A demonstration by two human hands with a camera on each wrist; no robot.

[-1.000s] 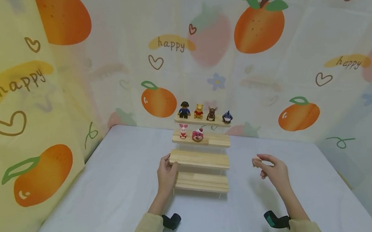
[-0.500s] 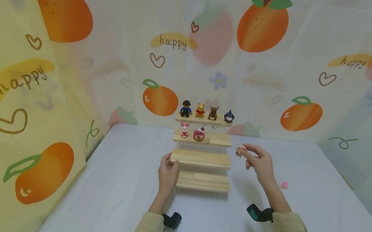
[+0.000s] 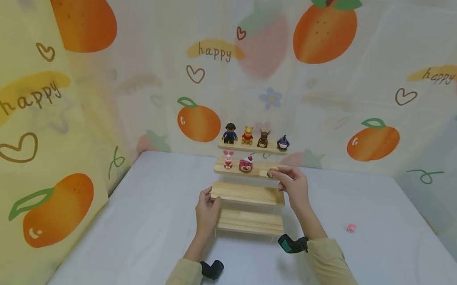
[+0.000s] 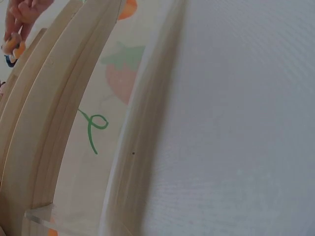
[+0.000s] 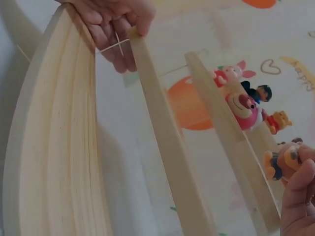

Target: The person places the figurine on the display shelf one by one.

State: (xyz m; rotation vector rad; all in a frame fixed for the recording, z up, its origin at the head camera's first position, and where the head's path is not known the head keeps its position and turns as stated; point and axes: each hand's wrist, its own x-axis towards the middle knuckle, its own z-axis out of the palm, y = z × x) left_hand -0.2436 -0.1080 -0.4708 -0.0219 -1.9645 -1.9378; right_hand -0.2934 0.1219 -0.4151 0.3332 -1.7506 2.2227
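A tiered wooden display shelf (image 3: 248,194) stands on the white table. My left hand (image 3: 207,213) holds the left end of its second board from the bottom; in the right wrist view the thumb of that left hand (image 5: 118,29) lies on the board's end. Between thumb and fingers my right hand (image 3: 295,187) pinches a small toy figurine (image 5: 281,160), tan with orange feet and a dark blue part. It is at the right end of the second board from the top; whether it touches the wood I cannot tell. A pink bear figurine (image 3: 246,164) and a Piglet figurine (image 3: 227,159) occupy that board.
On the top board stand a dark-haired figure (image 3: 229,134), Winnie the Pooh (image 3: 247,135), a brown kangaroo-like figure (image 3: 263,138) and a blue donkey (image 3: 282,142). A small pink toy (image 3: 351,228) lies on the table at right. Fruit-printed curtains (image 3: 147,77) surround the table.
My right hand has carried the figurine leftward and away from me to the second board from the top. The pink toy on the table has come into view. My left hand keeps its grip.
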